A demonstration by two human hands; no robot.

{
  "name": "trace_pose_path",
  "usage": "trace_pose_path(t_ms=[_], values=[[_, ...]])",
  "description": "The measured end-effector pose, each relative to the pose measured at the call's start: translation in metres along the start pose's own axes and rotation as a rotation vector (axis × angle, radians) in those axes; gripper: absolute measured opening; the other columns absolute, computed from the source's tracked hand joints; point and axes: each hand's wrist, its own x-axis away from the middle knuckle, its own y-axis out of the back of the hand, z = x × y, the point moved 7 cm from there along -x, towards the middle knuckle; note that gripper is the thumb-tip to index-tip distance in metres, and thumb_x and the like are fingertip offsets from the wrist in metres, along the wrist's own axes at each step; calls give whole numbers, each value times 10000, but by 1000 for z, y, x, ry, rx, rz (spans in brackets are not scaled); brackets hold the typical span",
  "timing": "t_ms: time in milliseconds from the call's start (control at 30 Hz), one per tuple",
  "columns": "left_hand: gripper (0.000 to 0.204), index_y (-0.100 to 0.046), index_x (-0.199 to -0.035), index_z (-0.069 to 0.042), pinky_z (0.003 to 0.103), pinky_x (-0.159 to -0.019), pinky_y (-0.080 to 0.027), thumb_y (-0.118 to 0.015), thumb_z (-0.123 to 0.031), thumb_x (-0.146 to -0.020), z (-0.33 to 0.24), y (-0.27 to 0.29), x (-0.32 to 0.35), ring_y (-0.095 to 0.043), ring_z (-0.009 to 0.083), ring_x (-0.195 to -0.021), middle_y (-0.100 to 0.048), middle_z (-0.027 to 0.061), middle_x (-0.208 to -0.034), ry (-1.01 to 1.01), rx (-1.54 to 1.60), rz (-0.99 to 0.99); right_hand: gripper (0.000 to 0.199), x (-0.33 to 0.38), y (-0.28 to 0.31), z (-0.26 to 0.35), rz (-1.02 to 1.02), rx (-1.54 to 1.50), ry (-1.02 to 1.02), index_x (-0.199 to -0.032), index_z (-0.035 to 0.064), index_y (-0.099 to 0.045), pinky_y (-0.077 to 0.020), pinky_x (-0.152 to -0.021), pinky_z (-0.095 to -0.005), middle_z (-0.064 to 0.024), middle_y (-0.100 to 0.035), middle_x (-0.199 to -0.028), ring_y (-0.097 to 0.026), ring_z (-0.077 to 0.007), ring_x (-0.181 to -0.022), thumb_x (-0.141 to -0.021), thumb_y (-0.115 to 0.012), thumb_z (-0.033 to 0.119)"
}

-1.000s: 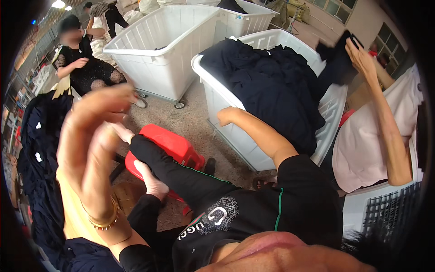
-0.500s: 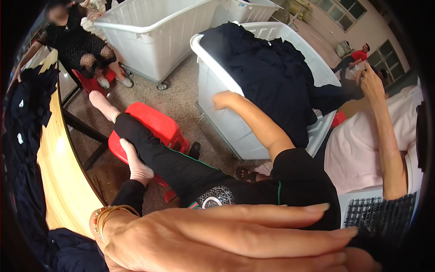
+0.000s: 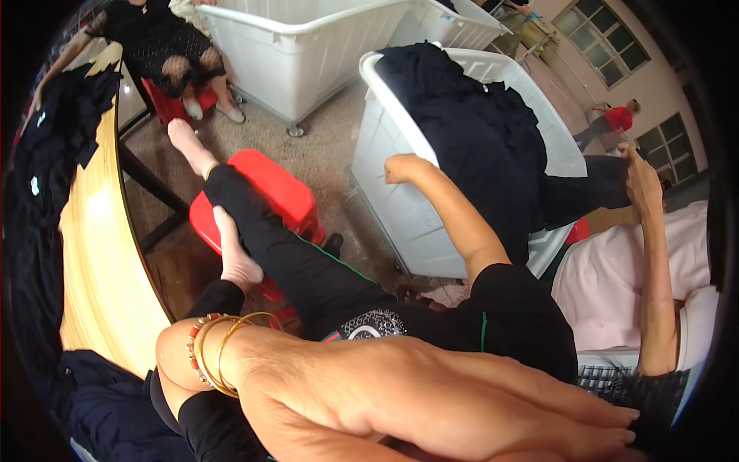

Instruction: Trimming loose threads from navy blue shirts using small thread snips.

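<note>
My left hand [image 3: 431,393], with gold and beaded bracelets [image 3: 212,354] at the wrist, stretches across the bottom of the view, close to the camera. Its fingers are straight and lie side by side, and nothing shows in them. My right hand [image 3: 410,169] is curled into a fist beside the near wall of a white wheeled bin [image 3: 396,215]. Whatever the fist may hold is hidden. Dark navy garments [image 3: 469,131] are heaped in this bin. My bare feet [image 3: 235,254] rest at a red plastic stool [image 3: 273,185].
At right, a person in a pink shirt [image 3: 608,285] grips a dark garment [image 3: 585,189] trailing from the bin. Another person [image 3: 165,46] sits far left. More dark clothing [image 3: 69,146] lies on a wooden-topped table [image 3: 100,269]. A second white bin [image 3: 285,69] stands behind.
The view has shifted, so the bins and stool appear further right. My left hand has moved right and lower. The pink-shirted person's hand has come down onto the dark garment. My right fist stays curled.
</note>
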Motion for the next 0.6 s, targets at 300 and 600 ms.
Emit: trace_pose_path(t_ms=[300,600], values=[[514,-604,-1134,209,517,-936,-539,-451,-274,-1046,-42,-90,-84,-635,466,-1118,-624,399,-1101,76,-191,777,289,10,0,4,24,-3,1,-984,31,-755,-554,-813,-457,-176,-733,-1011,-701,-355,-933,-809,-669,244],[419,-605,-1212,51,475,-943,-533,-566,-308,-998,-42,-99,46,-671,381,-1010,-674,233,-992,-202,-946,50,289,-7,-14,-2,-6,-16,-3,-960,71,-760,-541,-793,-461,-149,-737,-930,-699,-334,-900,-807,-699,309]])
